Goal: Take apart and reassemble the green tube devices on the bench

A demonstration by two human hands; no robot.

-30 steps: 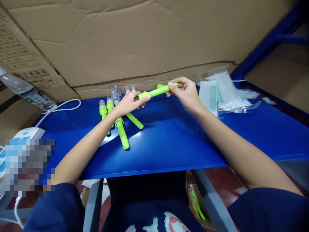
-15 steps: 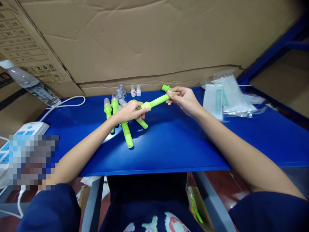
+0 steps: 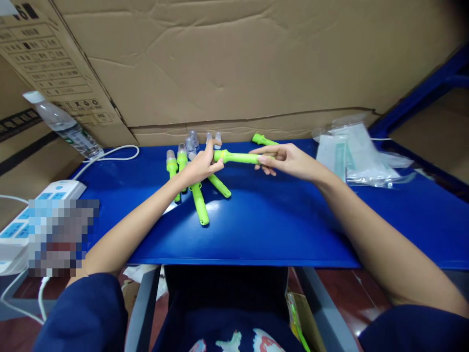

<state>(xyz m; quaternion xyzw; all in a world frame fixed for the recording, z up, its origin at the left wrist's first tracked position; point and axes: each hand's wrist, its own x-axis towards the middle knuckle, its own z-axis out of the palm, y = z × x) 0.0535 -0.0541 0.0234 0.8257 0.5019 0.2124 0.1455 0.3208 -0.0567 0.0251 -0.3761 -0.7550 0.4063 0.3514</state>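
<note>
Just above the far middle of the blue table (image 3: pixel 278 220), a green tube (image 3: pixel 238 157) lies nearly level in the air, held at both ends. The left hand (image 3: pixel 201 165) has its fingertips pinched together on the tube's left end, and the right hand (image 3: pixel 289 161) grips the right end between its thumb and long, nearly straight fingers. Under and just beside the left hand, several capped green tubes (image 3: pixel 200 203) lie loosely crossed on the table, their clear caps pointing toward the back. A few small clear caps (image 3: pixel 193 139) stand behind them near the cardboard boxes (image 3: pixel 234 68), and a short green piece (image 3: pixel 262 140) lies just beyond the right hand. Plastic packets (image 3: pixel 348 151) are heaped at the right. At the left are a water bottle (image 3: pixel 66 124), a white cable (image 3: pixel 110 154) and a power strip (image 3: pixel 22 225).
</note>
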